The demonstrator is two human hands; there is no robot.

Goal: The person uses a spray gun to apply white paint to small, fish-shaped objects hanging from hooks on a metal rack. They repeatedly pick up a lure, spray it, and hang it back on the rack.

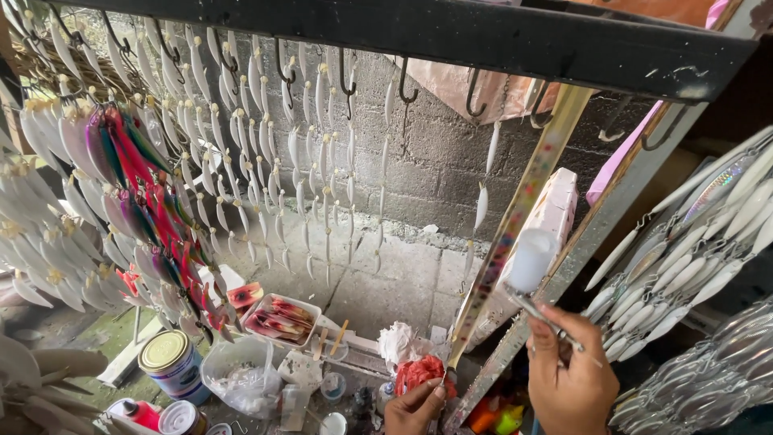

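Cinderblock wall behind; we're pinching a long lure (515,217) at its low tip with left hand (415,407) fingers, right hand (570,379) gripping an airbrush (531,282) beside it.

White lures (241,153) hang from hooks (346,76) far left; paint can (171,362), plastic bag (241,374) and tray (282,318) sit near left.

My fingers (425,395) have open room between the hanging white lures (306,153) and the slanted strip (515,217), in front of the block wall (435,153). Left, the painted lures (145,193) crowd close; right, silver lures (684,266) block; overhead, the black hook bar (451,36).
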